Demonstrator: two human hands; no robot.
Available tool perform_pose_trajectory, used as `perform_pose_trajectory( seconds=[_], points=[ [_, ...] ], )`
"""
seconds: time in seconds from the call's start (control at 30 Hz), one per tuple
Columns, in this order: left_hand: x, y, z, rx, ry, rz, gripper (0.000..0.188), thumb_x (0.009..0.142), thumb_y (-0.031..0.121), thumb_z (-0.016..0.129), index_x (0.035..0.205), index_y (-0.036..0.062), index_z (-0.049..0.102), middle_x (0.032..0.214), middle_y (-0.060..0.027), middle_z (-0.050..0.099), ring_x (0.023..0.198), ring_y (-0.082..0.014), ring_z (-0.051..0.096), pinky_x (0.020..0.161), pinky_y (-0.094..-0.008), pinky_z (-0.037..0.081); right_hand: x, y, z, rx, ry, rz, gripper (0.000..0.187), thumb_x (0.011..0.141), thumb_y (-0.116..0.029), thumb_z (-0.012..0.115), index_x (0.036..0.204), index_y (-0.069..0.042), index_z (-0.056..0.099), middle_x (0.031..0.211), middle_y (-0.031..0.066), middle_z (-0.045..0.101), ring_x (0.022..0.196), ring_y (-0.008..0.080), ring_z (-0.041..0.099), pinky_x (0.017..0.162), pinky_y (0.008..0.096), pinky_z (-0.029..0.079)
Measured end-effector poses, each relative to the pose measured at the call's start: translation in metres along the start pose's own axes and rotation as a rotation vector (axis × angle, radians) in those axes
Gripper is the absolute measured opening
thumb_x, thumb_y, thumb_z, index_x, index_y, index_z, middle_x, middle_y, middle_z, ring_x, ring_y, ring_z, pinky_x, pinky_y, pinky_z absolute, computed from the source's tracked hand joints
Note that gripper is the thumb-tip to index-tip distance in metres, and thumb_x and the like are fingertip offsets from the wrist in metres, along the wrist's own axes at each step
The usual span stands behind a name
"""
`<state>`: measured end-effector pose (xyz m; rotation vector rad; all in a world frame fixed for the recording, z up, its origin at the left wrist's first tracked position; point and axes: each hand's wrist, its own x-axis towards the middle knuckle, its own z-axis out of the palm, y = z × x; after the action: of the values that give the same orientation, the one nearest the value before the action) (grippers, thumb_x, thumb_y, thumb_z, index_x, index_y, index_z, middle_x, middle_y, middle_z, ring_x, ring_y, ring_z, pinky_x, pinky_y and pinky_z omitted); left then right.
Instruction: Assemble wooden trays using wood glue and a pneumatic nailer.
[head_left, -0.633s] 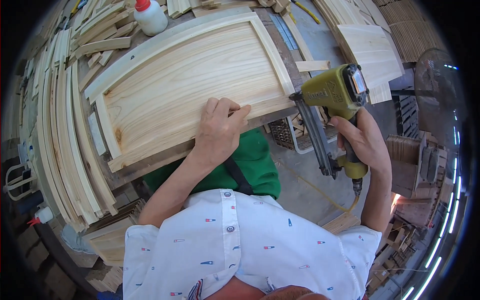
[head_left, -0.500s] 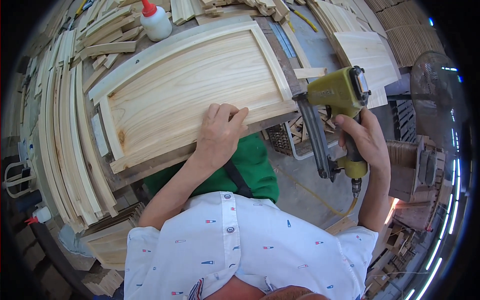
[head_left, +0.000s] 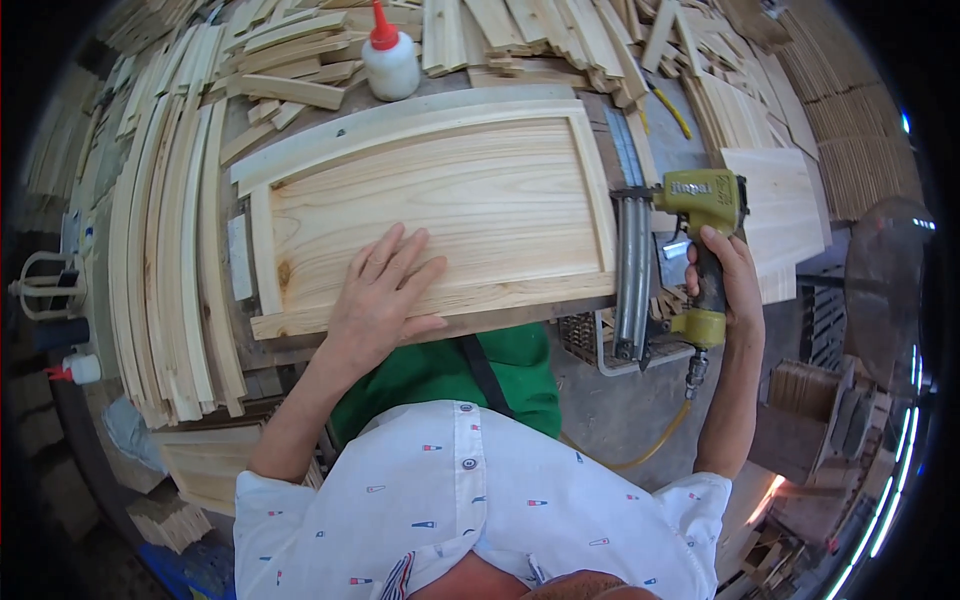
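a white shirt (head_left: 540,490) with small prints is seen nearest, and beyond it a green cloth (head_left: 530,375) is crossed by a dark strap (head_left: 487,378). by the left hand (head_left: 375,295) nothing is gripped: its fingers are spread, and it is laid palm down on the near edge of a wooden panel (head_left: 450,195). by the right hand (head_left: 738,275) the dark handle of a green nail gun (head_left: 703,200) is held, with the fingers wrapped around it. below this grip a yellow hose (head_left: 668,443) is joined to the gun. the panel is placed flat under the left hand and to the left of the right grip, with a raised frame around its middle. the nose of the gun is pointed to its right end; whether they are touching cannot be told. left of the left hand, long wood strips (head_left: 165,270) are laid side by side. left of the right grip and lower, a basket (head_left: 600,345) is partly hidden behind the gun. farther than both hands, a white bottle (head_left: 391,70) with a red cap is stood near cut wood pieces (head_left: 295,90). right of the right grip, a fan (head_left: 890,275) is seen.
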<state>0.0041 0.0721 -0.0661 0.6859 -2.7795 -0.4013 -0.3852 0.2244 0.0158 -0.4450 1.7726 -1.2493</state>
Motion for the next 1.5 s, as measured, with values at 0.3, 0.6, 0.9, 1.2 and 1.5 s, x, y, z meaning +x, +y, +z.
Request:
perform_pose_trajectory(
  seconds=[0.3, 0.6, 0.9, 1.2, 1.5],
  points=[
    [-0.004, -0.004, 0.010, -0.043, 0.076, -0.019, 0.066, 0.070, 0.047, 0.072, 0.122, 0.0089, 0.058, 0.141, -0.0148, 0.045, 0.135, -0.0333, 0.036, 0.109, -0.0473, 0.031, 0.011, 0.030, -0.031, -0.026, 0.072, -0.045, 0.026, 0.095, -0.031, 0.057, 0.090, -0.006, 0.054, 0.068, 0.0032, 0.053, 0.044, 0.0113, 0.050, 0.036, 0.0225, 0.040],
    [-0.020, -0.008, 0.005, -0.062, 0.111, -0.015, 0.067, 0.070, 0.046, 0.074, 0.123, 0.0084, 0.056, 0.139, -0.0146, 0.044, 0.135, -0.0335, 0.034, 0.112, -0.0448, 0.026, 0.014, 0.028, -0.004, -0.005, -0.002, -0.061, 0.027, 0.095, -0.031, 0.058, 0.087, -0.007, 0.050, 0.069, 0.0038, 0.053, 0.045, 0.0101, 0.049, 0.036, 0.0210, 0.040],
    [-0.036, -0.018, -0.005, -0.079, 0.122, -0.054, 0.068, 0.069, 0.044, 0.074, 0.122, 0.0057, 0.055, 0.137, -0.0158, 0.046, 0.134, -0.0343, 0.036, 0.111, -0.0449, 0.028, 0.007, 0.027, 0.001, 0.016, 0.029, -0.060, 0.025, 0.096, -0.030, 0.057, 0.089, -0.007, 0.050, 0.070, 0.0035, 0.052, 0.045, 0.0100, 0.050, 0.037, 0.0217, 0.041],
    [-0.099, -0.057, -0.050, -0.007, 0.088, -0.264, 0.067, 0.072, 0.040, 0.073, 0.128, 0.0066, 0.056, 0.142, -0.0141, 0.046, 0.137, -0.0344, 0.035, 0.111, -0.0472, 0.028, 0.002, 0.013, 0.007, -0.077, 0.042, -0.093, 0.025, 0.096, -0.030, 0.058, 0.092, -0.007, 0.051, 0.070, 0.0030, 0.052, 0.045, 0.0102, 0.050, 0.037, 0.0224, 0.041],
    [-0.122, -0.090, -0.073, -0.002, 0.032, -0.291, 0.068, 0.072, 0.042, 0.073, 0.130, 0.0096, 0.055, 0.145, -0.0052, 0.045, 0.138, -0.0304, 0.034, 0.112, -0.0455, 0.027, -0.024, -0.058, 0.134, -0.489, -0.141, -0.277, 0.026, 0.090, -0.027, 0.063, 0.089, -0.003, 0.055, 0.068, 0.0034, 0.053, 0.047, 0.0108, 0.050, 0.042, 0.0240, 0.038]
  ],
)
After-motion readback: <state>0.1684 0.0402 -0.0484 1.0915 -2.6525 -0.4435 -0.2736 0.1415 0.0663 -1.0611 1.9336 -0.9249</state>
